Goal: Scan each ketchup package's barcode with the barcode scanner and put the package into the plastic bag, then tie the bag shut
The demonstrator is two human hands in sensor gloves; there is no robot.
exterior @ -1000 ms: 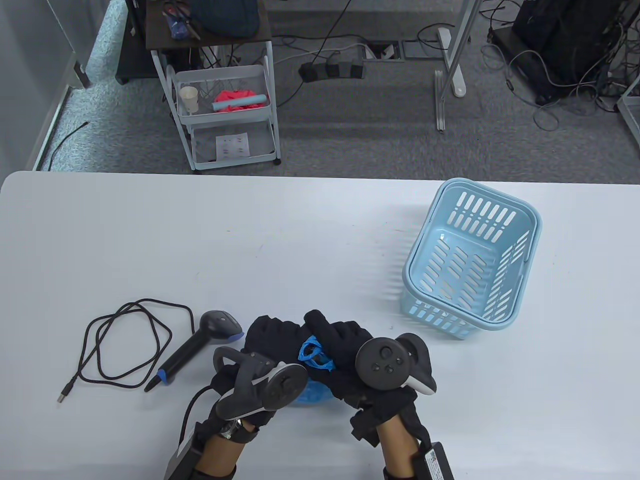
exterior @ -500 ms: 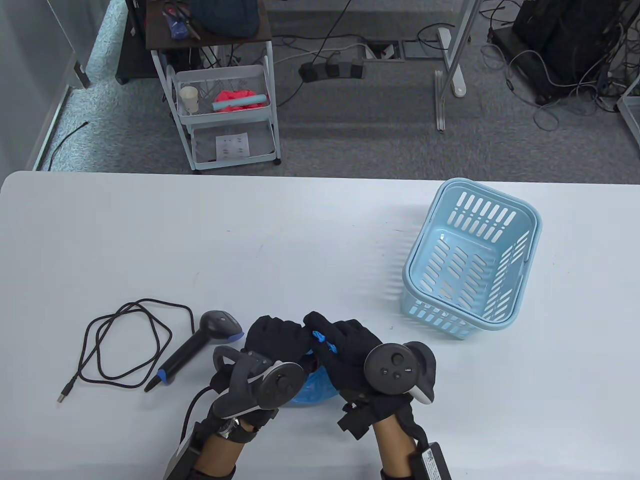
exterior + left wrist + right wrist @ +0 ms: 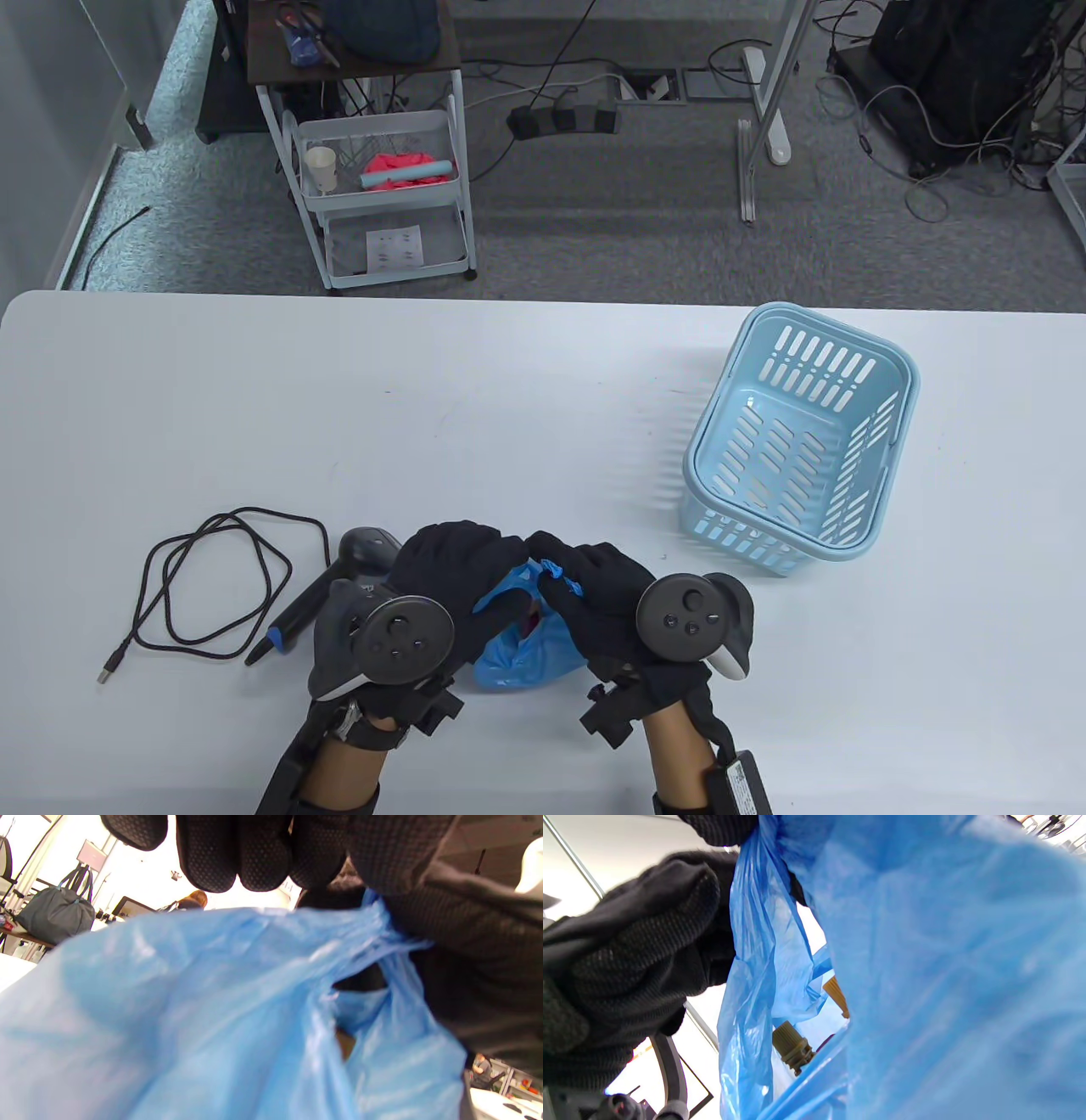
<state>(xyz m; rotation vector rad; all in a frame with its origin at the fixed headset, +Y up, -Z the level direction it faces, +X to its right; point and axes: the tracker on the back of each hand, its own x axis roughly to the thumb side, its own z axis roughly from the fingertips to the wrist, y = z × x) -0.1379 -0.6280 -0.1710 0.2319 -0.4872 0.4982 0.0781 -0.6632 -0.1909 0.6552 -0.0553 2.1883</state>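
Observation:
A blue plastic bag (image 3: 519,649) sits near the table's front edge between my two gloved hands. My left hand (image 3: 454,564) grips the bag's left handle and my right hand (image 3: 587,576) pinches the right handle (image 3: 551,573); the hands meet above the bag. Something dark red shows through the bag's mouth (image 3: 533,624). In the right wrist view the bag (image 3: 946,963) gapes, and ribbed gold caps of ketchup packages (image 3: 791,1046) show inside. Blue film (image 3: 203,1018) fills the left wrist view under my fingertips (image 3: 237,857). The black barcode scanner (image 3: 361,548) lies just left, partly under my left hand.
The scanner's black cable (image 3: 212,586) loops on the table to the left. A light blue slotted basket (image 3: 882,424) stands at the right. Beyond the table's far edge stand a white cart (image 3: 382,195) and floor cables.
My left hand has turned so its tracker faces up and has shifted left over the scanner. The handles have drawn apart, and more of the bag shows between the hands.

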